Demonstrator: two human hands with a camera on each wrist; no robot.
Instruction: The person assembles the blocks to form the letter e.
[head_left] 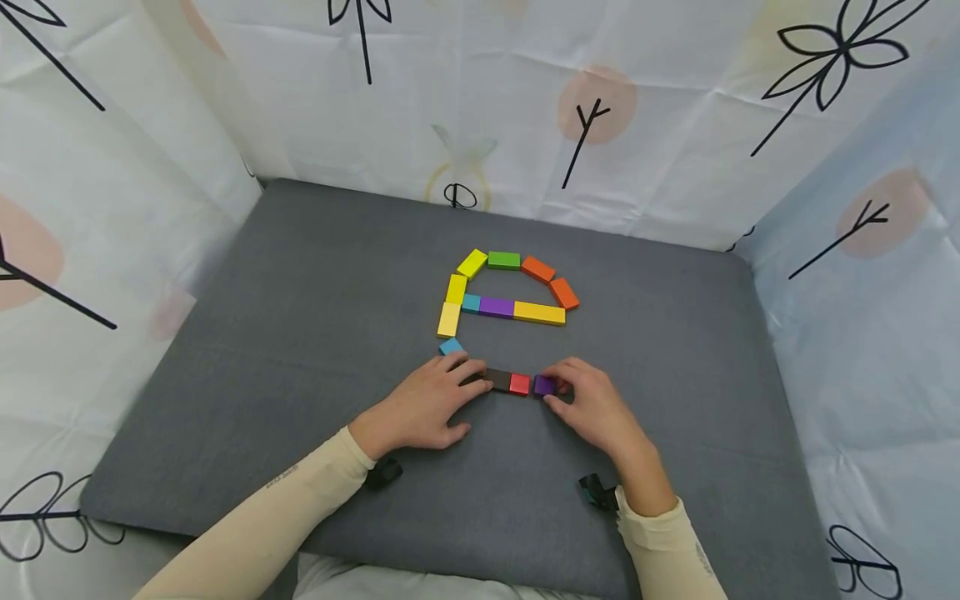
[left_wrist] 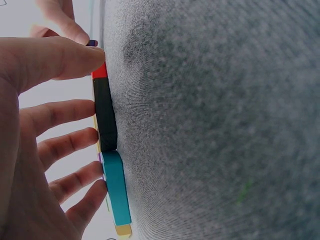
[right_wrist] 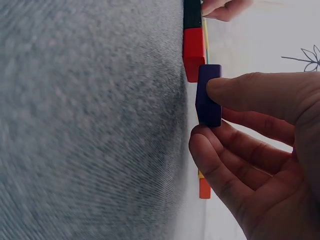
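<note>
My right hand [head_left: 594, 407] pinches a small purple block [right_wrist: 209, 95] between thumb and fingers. In the right wrist view the block is just off the end of a red block [right_wrist: 194, 52], slightly raised from the cloth. The red block touches a black block [left_wrist: 106, 114], and a blue block [left_wrist: 116, 187] follows in the same row. My left hand [head_left: 422, 407] lies over this row, its fingertips touching the black and blue blocks. In the head view it partly hides the row and the end of the blue block [head_left: 451, 346].
Beyond the hands, a loop of blocks includes yellow [head_left: 456, 288], green [head_left: 504, 261] and orange [head_left: 538, 268] ones. Its lower side has a purple block [head_left: 497, 307] and a longer yellow one [head_left: 540, 313]. The grey table [head_left: 337, 275] has patterned cloth curtains [head_left: 465, 100] around it.
</note>
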